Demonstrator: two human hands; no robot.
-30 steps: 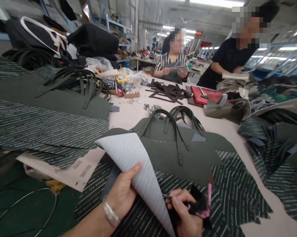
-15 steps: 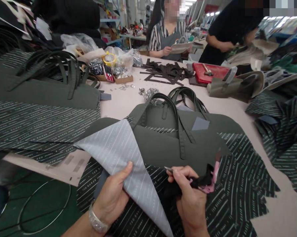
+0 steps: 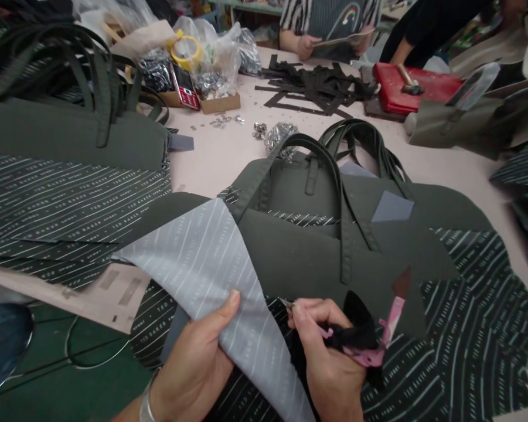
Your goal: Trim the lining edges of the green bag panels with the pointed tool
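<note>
The left hand [image 3: 197, 360] is pinching the folded-back grey cloth [image 3: 197, 252] over the dark bag piece [image 3: 303, 258] on the table [image 3: 215, 158], while the right hand [image 3: 331, 366] is gripping a pink-and-black tool [image 3: 369, 357] beside it.

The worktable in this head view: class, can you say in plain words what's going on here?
A person's left hand holds a pale striped cloth, thumb on top. The right hand grips a pointed tool with pink parts, its tip near the cloth's edge. Beyond the hands lies a dark panel with loop handles. Across the table, a co-worker's hand holds a flat piece.
</note>
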